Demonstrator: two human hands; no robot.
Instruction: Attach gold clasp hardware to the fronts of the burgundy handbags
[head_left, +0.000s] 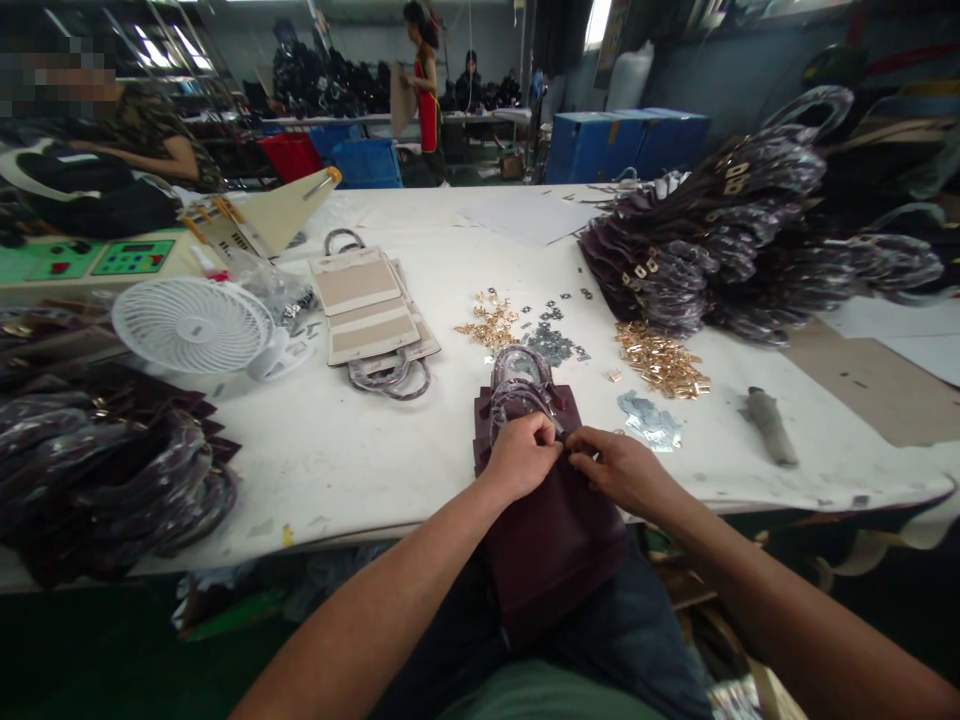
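Note:
A dark maroon handbag (555,550) lies partly on my lap and partly on the table's front edge, its plastic-wrapped handles (517,375) pointing away from me. My left hand (525,455) is closed in a pinch over the bag near the handle base. Close beside it, my right hand (611,465) pinches at the same spot, fingertips almost meeting the left ones. Whatever small part sits between the fingers is too small to make out. Beyond the bag lie gold metal fittings (491,325) and grey metal plates (551,343).
More gold fittings (660,360) and silvery plates (651,420) lie right of the bag, near a grey wrapped tool (771,428). Maroon bag pieces are heaped at right (675,240) and left (112,460). A white fan (195,325) and beige panels (367,305) stand left. Co-workers are behind.

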